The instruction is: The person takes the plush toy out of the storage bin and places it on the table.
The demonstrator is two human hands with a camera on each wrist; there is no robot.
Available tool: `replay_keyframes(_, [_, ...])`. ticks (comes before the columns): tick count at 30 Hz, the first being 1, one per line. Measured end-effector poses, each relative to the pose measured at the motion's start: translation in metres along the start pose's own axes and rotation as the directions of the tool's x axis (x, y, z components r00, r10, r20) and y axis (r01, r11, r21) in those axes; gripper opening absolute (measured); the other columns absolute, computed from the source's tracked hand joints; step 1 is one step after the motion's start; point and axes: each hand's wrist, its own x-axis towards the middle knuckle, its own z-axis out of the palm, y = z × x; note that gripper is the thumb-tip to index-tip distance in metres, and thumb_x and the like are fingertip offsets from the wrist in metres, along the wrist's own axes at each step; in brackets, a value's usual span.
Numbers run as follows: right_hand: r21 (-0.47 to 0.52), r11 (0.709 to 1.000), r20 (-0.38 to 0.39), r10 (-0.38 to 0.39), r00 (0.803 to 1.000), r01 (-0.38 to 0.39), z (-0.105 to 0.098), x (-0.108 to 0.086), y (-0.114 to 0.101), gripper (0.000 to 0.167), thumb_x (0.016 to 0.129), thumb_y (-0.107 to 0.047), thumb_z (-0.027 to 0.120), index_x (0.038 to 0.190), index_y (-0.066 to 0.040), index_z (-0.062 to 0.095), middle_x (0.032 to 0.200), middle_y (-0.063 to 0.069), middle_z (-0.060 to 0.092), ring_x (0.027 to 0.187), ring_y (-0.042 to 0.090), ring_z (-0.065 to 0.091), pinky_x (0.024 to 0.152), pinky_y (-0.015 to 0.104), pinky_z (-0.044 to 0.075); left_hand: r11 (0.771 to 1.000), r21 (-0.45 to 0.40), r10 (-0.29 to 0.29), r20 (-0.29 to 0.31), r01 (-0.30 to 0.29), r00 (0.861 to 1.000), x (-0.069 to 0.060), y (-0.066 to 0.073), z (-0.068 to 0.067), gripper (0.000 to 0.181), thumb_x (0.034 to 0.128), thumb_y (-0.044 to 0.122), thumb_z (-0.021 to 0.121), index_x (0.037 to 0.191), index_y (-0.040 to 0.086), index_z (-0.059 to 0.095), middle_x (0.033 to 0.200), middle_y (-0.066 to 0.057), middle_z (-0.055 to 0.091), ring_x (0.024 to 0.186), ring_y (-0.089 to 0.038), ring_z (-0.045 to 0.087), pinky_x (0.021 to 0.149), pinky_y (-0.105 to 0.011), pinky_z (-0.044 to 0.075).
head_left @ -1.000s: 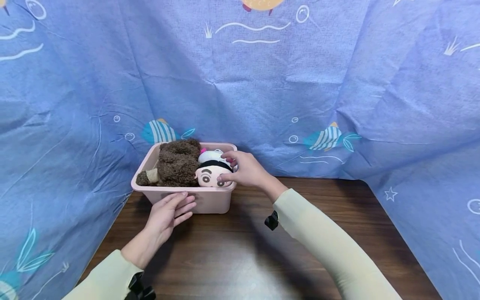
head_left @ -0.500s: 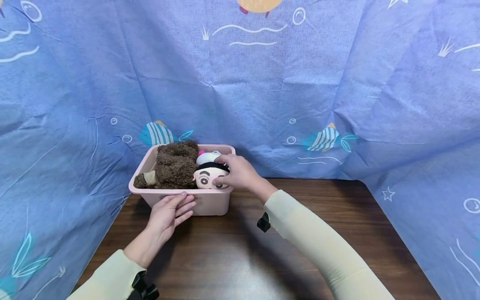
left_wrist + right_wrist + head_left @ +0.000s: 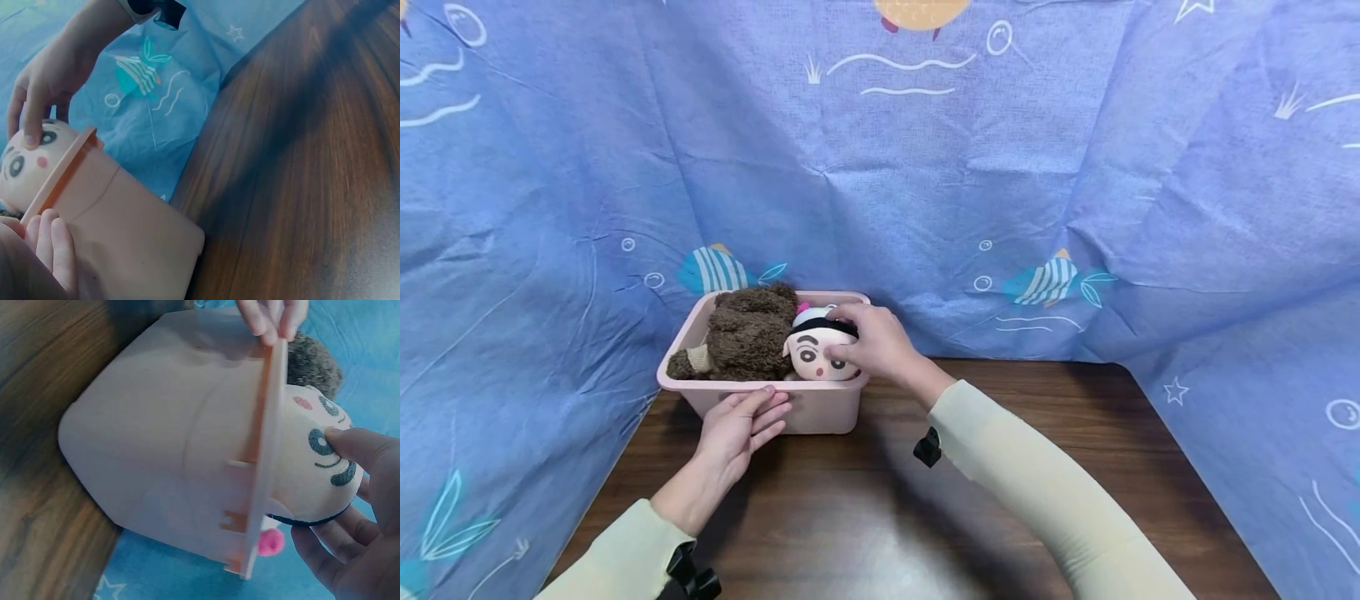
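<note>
The right hand [image 3: 880, 340] grips the head of a doll [image 3: 814, 363], its thumb pressed on the face near one eye and its fingers curled around by the black hair. The doll sits in the right end of a pink bin [image 3: 820, 408], face tilted up; its crown points to the far wall and its mouth to the near rim, so the line from crown to chin runs across the bin's long side. Its body is hidden. A brown plush toy [image 3: 748, 337] fills the space to its left, a beige-banded limb pointing left into the near corner; which end is its head, I cannot tell. The left hand [image 3: 730, 429], fingers fairly straight and slightly spread, touches the bin's near side at the rim. The bin stands upright on a wooden desk [image 3: 1075, 400], before a blue curtain [image 3: 962, 208].
</note>
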Motion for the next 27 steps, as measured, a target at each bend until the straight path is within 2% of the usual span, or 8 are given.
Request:
replay_keyframes(2, [0.026,0.999,-0.009,-0.019,1.000,0.019,-0.007,0.000,-0.003,0.053,0.084,-0.035,0.085,0.133,-0.029,0.067,0.126,-0.005,0.072,0.110,0.016,0.067,0.091,0.036,0.055,1.000,-0.004,0.008,-0.003,-0.008,1.000,0.000,-0.001,0.000,0.016,0.1050,0.020,0.060,0.117,0.009,0.055,0.090,0.005,0.080,0.088,-0.009,0.077,0.085,-0.031,0.063])
replay_keyframes(5, [0.065,0.997,-0.024,-0.029,0.999,0.030,-0.017,-0.001,-0.007,0.054,0.084,-0.033,0.086,0.134,-0.031,0.066,0.123,-0.006,0.073,0.108,0.015,0.068,0.088,0.035,0.056,1.000,-0.008,0.016,-0.004,-0.016,1.000,0.000,-0.002,0.000,0.014,0.1048,0.019,0.061,0.114,0.010,0.057,0.089,0.005,0.080,0.087,-0.009,0.077,0.085,-0.031,0.063])
replay_keyframes(7, [0.078,0.996,-0.033,-0.031,0.999,0.034,-0.024,-0.001,-0.009,0.054,0.083,-0.033,0.086,0.133,-0.031,0.067,0.119,-0.005,0.075,0.105,0.014,0.068,0.087,0.034,0.056,1.000,-0.008,0.016,-0.009,-0.017,1.000,0.001,-0.003,0.000,0.013,0.1049,0.020,0.060,0.114,0.010,0.058,0.089,0.005,0.080,0.087,-0.009,0.077,0.086,-0.032,0.062])
replay_keyframes(10, [0.077,0.997,-0.065,-0.027,0.998,0.032,-0.033,-0.002,-0.012,0.047,0.082,-0.033,0.087,0.125,-0.022,0.071,0.111,-0.002,0.076,0.101,0.015,0.069,0.086,0.034,0.056,1.000,-0.006,0.012,-0.003,-0.013,1.000,0.001,-0.003,0.000,0.014,0.1053,0.020,0.059,0.115,0.010,0.057,0.090,0.005,0.080,0.088,-0.010,0.077,0.089,-0.033,0.062])
replay_keyframes(14, [0.098,0.993,-0.097,-0.050,0.994,0.059,-0.048,-0.003,-0.015,0.044,0.083,-0.030,0.087,0.123,-0.018,0.072,0.113,0.000,0.077,0.104,0.018,0.071,0.090,0.036,0.057,1.000,-0.007,0.006,-0.008,-0.006,1.000,0.001,-0.003,0.001,0.015,0.1054,0.020,0.059,0.116,0.010,0.057,0.089,0.006,0.080,0.088,-0.009,0.077,0.089,-0.033,0.062])
replay_keyframes(20, [0.129,0.986,-0.160,-0.082,0.984,0.103,-0.080,-0.007,-0.016,0.045,0.084,-0.030,0.087,0.125,-0.018,0.072,0.120,0.002,0.076,0.109,0.020,0.072,0.095,0.039,0.057,1.000,-0.013,0.010,-0.018,-0.011,1.000,0.001,-0.004,0.002,0.017,0.1052,0.019,0.059,0.118,0.008,0.055,0.088,0.006,0.080,0.087,-0.009,0.077,0.089,-0.033,0.062])
replay_keyframes(24, [0.140,0.983,-0.212,-0.084,0.974,0.115,-0.106,-0.012,-0.012,0.045,0.083,-0.030,0.088,0.124,-0.018,0.073,0.120,0.001,0.076,0.109,0.019,0.072,0.091,0.037,0.059,1.000,-0.011,0.013,-0.016,-0.013,1.000,0.002,-0.004,0.002,0.018,0.1055,0.018,0.058,0.119,0.007,0.054,0.089,0.005,0.080,0.089,-0.010,0.077,0.093,-0.036,0.060])
replay_keyframes(27, [0.142,0.985,-0.238,-0.061,0.969,0.096,-0.122,-0.016,-0.004,0.045,0.083,-0.030,0.088,0.124,-0.019,0.073,0.120,0.002,0.076,0.108,0.018,0.072,0.086,0.037,0.060,1.000,-0.010,0.016,-0.014,-0.016,1.000,0.001,-0.003,0.001,0.020,0.1055,0.018,0.058,0.120,0.006,0.054,0.090,0.005,0.080,0.090,-0.011,0.077,0.094,-0.037,0.059])
